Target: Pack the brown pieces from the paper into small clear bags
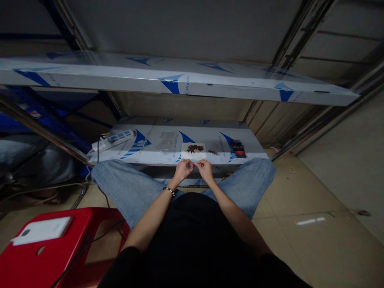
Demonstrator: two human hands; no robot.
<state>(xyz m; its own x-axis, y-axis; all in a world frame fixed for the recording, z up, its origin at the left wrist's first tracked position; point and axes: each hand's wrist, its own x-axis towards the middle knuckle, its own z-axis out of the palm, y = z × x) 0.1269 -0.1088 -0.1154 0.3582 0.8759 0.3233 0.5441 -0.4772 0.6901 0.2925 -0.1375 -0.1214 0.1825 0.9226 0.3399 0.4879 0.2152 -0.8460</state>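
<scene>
Nearest, left of the white sheet (186, 156), stands a red stool (24, 260). Just short of the sheet, the left hand (182, 169) has its grip curled closed around a small dark item (189, 165), too small to name; the right hand's (205, 169) grip is pinched, its contents unclear. Brown pieces (195, 148) lie on the sheet, on the surface (156, 155); a power strip (120, 138) lies left of it, and beyond it runs a film-covered shelf (126, 82)

Film-covered lower shelf (156, 158); on it power strip (118, 138), clear plastic (168, 142), white sheet (183, 151), brown pieces (214, 153), blurred dark-red item (239, 149).
</scene>
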